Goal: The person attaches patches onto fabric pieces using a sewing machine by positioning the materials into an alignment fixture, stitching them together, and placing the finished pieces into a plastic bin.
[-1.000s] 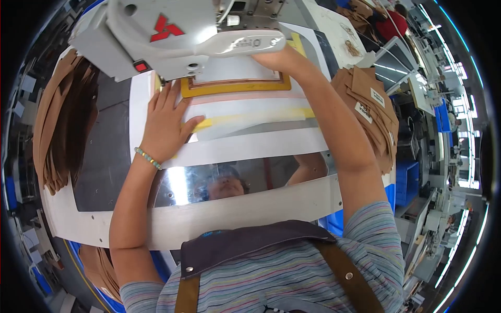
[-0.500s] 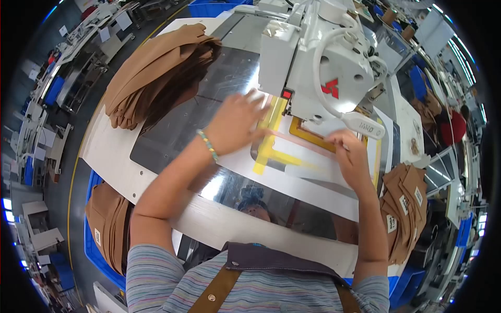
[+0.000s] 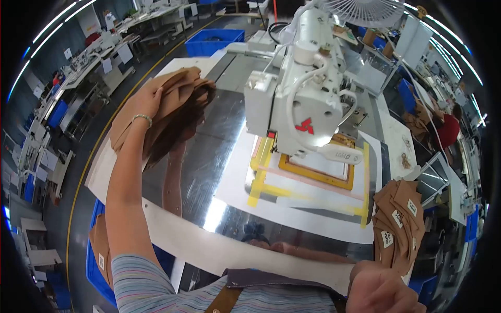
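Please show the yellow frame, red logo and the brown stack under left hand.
Yellow frame (image 3: 315, 178): head view, near bar.
Red logo (image 3: 305, 125): head view, its middle.
Brown stack (image 3: 171, 94): head view, upper side.

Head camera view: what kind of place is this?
Probably a sewing workshop: a large white sewing machine stands over the table, brown fabric pieces lie stacked beside it, and rows of worktables run behind.

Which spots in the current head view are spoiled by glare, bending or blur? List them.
Head view: white glare streaks the shiny grey metal plate, which also carries mirror reflections; fisheye distortion bows the front edge of the pale flat tabletop and leaves black corners; the right hand, large at the bottom, looks soft.
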`<state>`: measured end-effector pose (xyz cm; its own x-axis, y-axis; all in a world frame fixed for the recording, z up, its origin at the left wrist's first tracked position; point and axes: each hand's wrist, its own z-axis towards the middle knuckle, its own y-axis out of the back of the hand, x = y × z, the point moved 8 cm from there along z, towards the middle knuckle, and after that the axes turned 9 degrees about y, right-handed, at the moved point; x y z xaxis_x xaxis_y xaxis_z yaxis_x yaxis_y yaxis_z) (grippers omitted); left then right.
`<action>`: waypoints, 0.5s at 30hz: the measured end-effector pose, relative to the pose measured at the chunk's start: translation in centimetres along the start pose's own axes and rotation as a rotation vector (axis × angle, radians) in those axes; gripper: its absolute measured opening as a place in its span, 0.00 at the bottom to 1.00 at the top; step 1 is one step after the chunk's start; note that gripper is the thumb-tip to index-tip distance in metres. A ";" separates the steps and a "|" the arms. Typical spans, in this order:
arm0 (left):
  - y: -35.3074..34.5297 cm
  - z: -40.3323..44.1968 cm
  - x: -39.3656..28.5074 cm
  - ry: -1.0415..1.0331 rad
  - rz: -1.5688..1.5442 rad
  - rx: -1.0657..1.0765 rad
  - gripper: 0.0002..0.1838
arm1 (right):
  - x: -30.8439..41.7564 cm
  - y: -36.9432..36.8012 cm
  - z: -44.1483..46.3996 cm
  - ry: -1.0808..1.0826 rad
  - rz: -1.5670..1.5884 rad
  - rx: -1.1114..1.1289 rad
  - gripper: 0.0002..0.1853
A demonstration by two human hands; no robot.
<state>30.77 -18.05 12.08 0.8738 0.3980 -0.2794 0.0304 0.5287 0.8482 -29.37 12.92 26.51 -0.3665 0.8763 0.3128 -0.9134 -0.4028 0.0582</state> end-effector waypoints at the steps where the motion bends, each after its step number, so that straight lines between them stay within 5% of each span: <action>1: -0.7 1.4 1.2 0.100 -0.055 0.026 0.17 | -0.4 -1.0 0.9 -0.047 -0.087 -0.061 0.17; 4: -7.1 7.7 11.6 0.725 -0.885 0.113 0.19 | 0.7 -0.6 1.1 -0.043 -0.143 0.007 0.16; 7: -0.7 7.1 10.1 0.821 -0.786 -0.294 0.19 | 1.3 -0.6 0.7 0.327 -0.055 -0.101 0.20; 13: 10.7 -5.8 -9.6 -0.364 -0.318 -0.415 0.11 | -0.4 -0.8 -1.0 0.042 -0.132 0.383 0.30; 15: 9.9 -11.8 -13.4 -0.656 -0.191 -0.368 0.11 | -4.8 -2.0 -1.4 0.082 -0.258 0.371 0.17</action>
<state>13.65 -9.25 18.92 0.9816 -0.1902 0.0153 0.1468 0.8040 0.5762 -26.04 9.89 23.58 -0.1620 0.9723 0.1686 -0.8571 -0.2233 0.4643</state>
